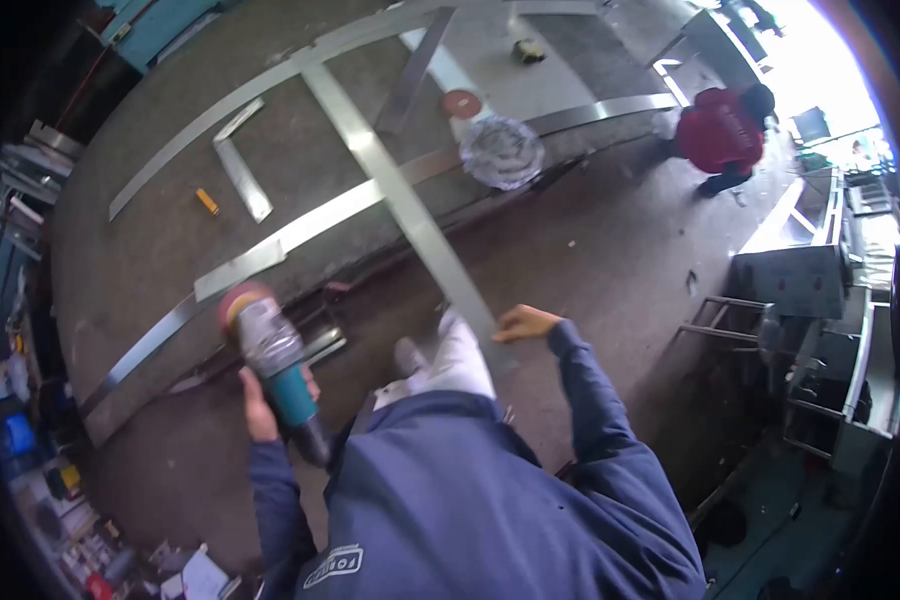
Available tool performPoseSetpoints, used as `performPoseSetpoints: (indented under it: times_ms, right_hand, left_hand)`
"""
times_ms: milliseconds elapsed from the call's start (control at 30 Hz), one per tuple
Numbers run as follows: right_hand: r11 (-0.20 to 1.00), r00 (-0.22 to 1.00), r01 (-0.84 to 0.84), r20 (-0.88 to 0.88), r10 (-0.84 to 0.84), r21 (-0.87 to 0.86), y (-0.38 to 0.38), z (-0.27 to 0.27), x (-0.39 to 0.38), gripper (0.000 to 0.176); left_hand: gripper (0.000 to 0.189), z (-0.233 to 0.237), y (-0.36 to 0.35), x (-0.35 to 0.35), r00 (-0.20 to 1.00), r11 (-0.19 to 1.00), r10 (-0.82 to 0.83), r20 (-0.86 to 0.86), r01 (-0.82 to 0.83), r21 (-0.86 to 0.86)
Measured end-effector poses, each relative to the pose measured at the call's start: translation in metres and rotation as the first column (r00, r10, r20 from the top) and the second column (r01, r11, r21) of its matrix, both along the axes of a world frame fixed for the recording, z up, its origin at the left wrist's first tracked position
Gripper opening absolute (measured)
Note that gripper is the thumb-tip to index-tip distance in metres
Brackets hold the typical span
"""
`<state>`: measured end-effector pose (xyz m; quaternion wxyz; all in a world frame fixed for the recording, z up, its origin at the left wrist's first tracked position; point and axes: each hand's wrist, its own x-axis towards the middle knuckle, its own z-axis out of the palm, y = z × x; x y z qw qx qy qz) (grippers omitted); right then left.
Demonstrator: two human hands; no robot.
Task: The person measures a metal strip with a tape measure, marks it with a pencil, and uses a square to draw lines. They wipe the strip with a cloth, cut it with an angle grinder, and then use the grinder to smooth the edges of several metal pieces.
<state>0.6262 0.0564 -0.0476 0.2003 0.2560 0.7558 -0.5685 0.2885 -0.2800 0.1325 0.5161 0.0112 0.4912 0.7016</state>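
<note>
My left hand is wrapped round the teal body of an angle grinder, whose reddish disc points up and away from me. My right hand is closed at the near end of a long flat metal strip, its fingers pinching the edge. That strip reaches out past the worktable's front edge. On the tabletop it lies across a second metal strip that runs sideways. A short metal piece overlaps that second strip, just beyond the grinder's disc.
The worktable also bears a bent metal piece, an orange-yellow tool, a plastic-wrapped round bundle, a reddish disc and a tape measure. A person in red bends at right, near metal frames.
</note>
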Motion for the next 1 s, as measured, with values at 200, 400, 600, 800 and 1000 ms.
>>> performPoseSetpoints:
  times_ms: [200,400,600,800,1000]
  right_hand:
    - [0.796,0.919,0.39,0.254,-0.302,-0.463,-0.067,-0.019,0.037,0.065]
    - [0.465,0.8,0.459,0.125,-0.587,-0.757,-0.062,-0.01,-0.063,0.064]
    - [0.383,0.657,0.471,0.026,-0.754,-0.795,-0.052,-0.002,-0.136,0.058]
    - [0.602,0.745,0.468,-0.078,-0.662,-0.647,-0.038,-0.024,-0.153,0.043]
    - [0.753,0.739,0.656,-0.163,-0.654,-0.051,-0.032,0.024,-0.135,0.039]
  left_hand:
    - [0.084,-0.033,0.004,-0.019,0.93,0.93,-0.367,-0.01,0.366,-0.035]
    - [0.083,-0.02,0.045,-0.014,0.816,0.835,-0.547,-0.187,0.513,-0.201]
    - [0.084,-0.02,0.079,-0.014,0.612,0.682,-0.73,-0.303,0.634,-0.363]
    - [0.073,-0.021,0.118,-0.02,0.473,0.508,-0.853,-0.222,0.652,-0.562]
    - [0.065,-0.036,0.159,-0.021,0.044,0.405,-0.89,-0.454,0.532,-0.744]
